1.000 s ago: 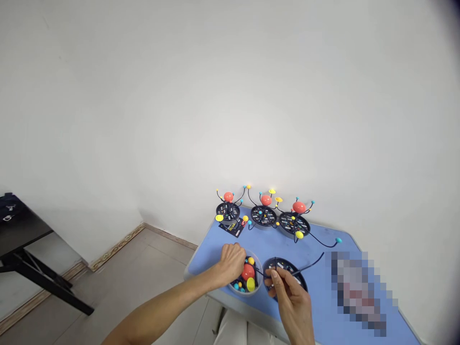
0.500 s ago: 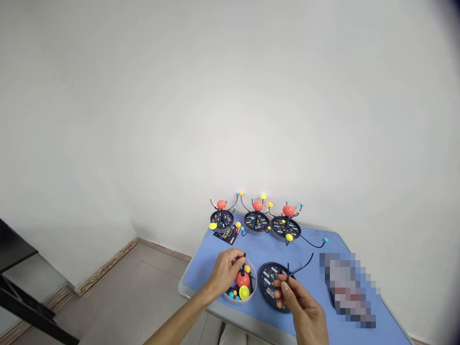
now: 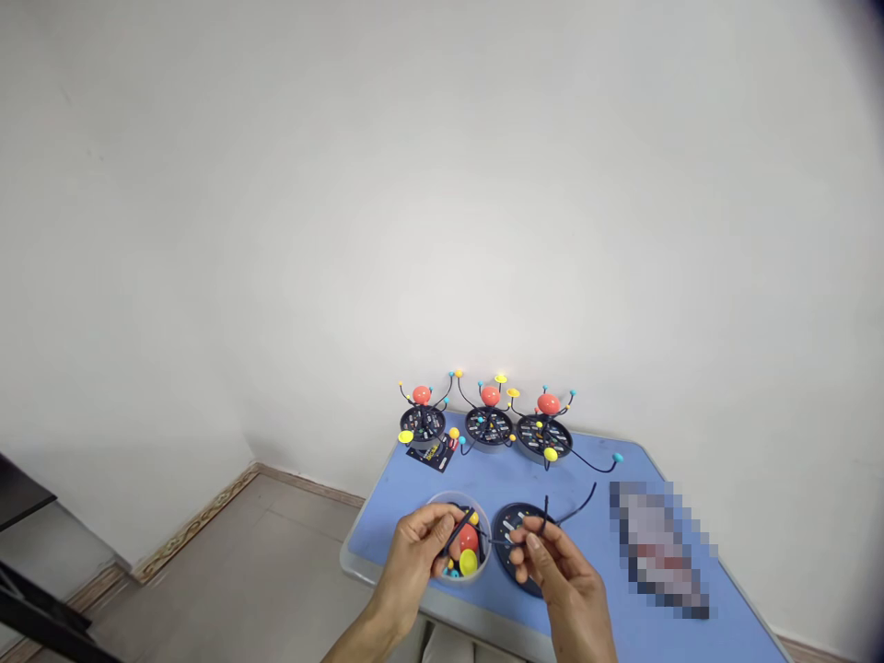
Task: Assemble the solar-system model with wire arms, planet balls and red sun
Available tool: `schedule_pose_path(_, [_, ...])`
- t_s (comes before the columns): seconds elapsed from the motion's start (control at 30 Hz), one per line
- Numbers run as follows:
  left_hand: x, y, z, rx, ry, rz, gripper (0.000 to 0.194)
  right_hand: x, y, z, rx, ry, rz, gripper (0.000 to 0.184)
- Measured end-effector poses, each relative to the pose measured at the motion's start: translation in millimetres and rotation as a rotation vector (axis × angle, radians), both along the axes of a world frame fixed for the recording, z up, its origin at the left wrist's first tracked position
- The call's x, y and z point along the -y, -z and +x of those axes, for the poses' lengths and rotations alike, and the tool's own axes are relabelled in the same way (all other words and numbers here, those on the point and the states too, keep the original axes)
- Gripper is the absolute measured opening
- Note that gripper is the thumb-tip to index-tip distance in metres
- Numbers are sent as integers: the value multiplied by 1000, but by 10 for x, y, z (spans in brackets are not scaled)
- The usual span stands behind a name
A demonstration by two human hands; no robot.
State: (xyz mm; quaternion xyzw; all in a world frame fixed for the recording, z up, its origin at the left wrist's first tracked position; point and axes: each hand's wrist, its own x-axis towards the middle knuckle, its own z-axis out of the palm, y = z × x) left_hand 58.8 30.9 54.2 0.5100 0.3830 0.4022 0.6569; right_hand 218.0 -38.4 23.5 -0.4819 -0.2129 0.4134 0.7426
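- Well, from my seat the left hand [image 3: 414, 562] is closed around the thin end of a black rod [image 3: 459, 531], which slants up out of a clear bowl [image 3: 482, 525].
- The right hand [image 3: 563, 575] pinches a black wire [image 3: 545, 516] between thumb and fingers, upright over a black disc [image 3: 515, 557]. The two hands are close, with the bowl and disc side by side between them.
- In the bowl I see a red ball [image 3: 468, 539], a yellow ball [image 3: 468, 562] and small teal balls [image 3: 452, 571].
- Bowl and disc lie at the near edge of the blue worktop [image 3: 442, 479].
- Along the far edge stand three wire models [image 3: 489, 425], each on a black base, with a small card [image 3: 432, 453] by the left one.
- To the right lies a pixelated object [image 3: 656, 548], too blurred to name.
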Motion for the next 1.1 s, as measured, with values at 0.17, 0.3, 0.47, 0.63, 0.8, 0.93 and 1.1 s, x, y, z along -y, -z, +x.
schedule_pose_path(0.17, [56, -11, -97, 24, 36, 12, 59, 9, 10, -20, -32, -23, 0, 47])
schedule_pose_path(0.3, [120, 72, -181, -86, 25, 186, 62, 32, -22, -49, -55, -23, 19, 45])
schedule_pose_path(0.47, [216, 230, -208, -280, -144, 606, 39, 70, -77, -68, -31, -11, 58, 41])
schedule_pose_path(0.63, [279, 399, -65, -309, -88, 800, 34, 87, -64, -97, -29, -45, 122, 37])
schedule_pose_path(0.8, [338, 450, 65, -311, -102, 762, 38, 96, -69, -124, 13, -92, 164, 35])
schedule_pose_path(0.93, [361, 378, 81, -303, -97, 740, 43, 121, -86, -127, 7, -95, 164, 37])
schedule_pose_path(1.1, [406, 301, 76, -284, -128, 655, 41, 156, -46, -125, 50, -100, 117, 37])
